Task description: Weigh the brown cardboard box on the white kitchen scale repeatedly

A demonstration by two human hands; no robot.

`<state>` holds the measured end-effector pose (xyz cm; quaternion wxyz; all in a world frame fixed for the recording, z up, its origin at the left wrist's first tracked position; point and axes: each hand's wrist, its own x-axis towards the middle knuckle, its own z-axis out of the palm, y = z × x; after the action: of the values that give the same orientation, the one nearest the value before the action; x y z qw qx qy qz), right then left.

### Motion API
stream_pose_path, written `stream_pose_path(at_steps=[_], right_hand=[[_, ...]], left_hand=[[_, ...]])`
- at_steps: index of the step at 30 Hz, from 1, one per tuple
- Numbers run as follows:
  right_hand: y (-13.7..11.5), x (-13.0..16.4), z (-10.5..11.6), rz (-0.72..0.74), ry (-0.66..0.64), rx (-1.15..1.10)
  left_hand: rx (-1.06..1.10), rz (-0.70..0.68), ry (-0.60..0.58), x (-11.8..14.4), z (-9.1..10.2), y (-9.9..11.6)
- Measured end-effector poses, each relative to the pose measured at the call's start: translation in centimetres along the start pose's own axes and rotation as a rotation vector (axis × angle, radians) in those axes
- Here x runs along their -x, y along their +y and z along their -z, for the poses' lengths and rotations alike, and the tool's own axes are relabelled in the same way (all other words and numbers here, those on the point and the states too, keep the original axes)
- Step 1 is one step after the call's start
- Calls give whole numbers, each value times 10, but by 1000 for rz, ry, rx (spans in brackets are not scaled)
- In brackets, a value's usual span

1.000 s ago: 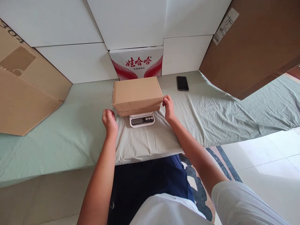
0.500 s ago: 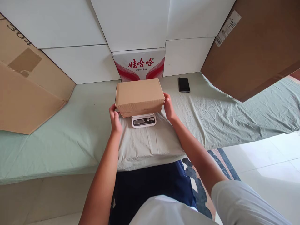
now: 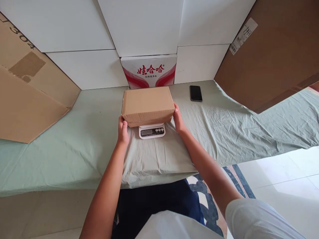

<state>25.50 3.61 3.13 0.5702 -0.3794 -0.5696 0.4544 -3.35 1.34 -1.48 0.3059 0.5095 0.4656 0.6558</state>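
A closed brown cardboard box point(image 3: 148, 101) sits over a small white digital scale point(image 3: 152, 131), whose front panel with a display and buttons pokes out beneath it. At the box's front left corner, my left hand point(image 3: 123, 131) grips its side, thumb toward me and fingers mostly hidden behind it. My right hand point(image 3: 178, 119) presses against the opposite side near the front right corner, its fingertips partly out of sight. The scale's platform is covered by the box, and whether the full weight rests on it I cannot tell.
A black phone point(image 3: 195, 93) lies to the right on the green cloth point(image 3: 97, 132). Behind the box stands a red and white carton point(image 3: 149, 71) against white panels point(image 3: 86, 69). Large cardboard sheets flank the area, left point(image 3: 37, 106) and right point(image 3: 269, 63).
Both hands still hold the box over the scale. The box has shifted very slightly, and the fingers of my left hand sit closer against its side. The whole view has tilted a little.
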Motion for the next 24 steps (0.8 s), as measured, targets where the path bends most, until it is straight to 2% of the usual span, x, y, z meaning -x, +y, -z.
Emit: stream_pose_path(at_steps=[7,10,12,15,18,21,24], right_hand=[[3,6,-12,9,55,30],[11,1,-7,10,83,55],[15,-12,9,-25,120,202],[18,-42,45,-102,135,673],[21,-71,79,-163,42,1103],[26,-81,95,-252,-30,1256],[31,-78,99,-268,6,1285]], left_hand=[[-11,-5,-15,0,0,5],[-22,-14,-27,0,0,7],[-29,-20,-25,0,0,9],[-42,-23,-18,0,-2,13],[-52,-23,-21,1,-2,15],[-47,-20,-23,1,-2,16],[-35,-19,-27,2,-3,16]])
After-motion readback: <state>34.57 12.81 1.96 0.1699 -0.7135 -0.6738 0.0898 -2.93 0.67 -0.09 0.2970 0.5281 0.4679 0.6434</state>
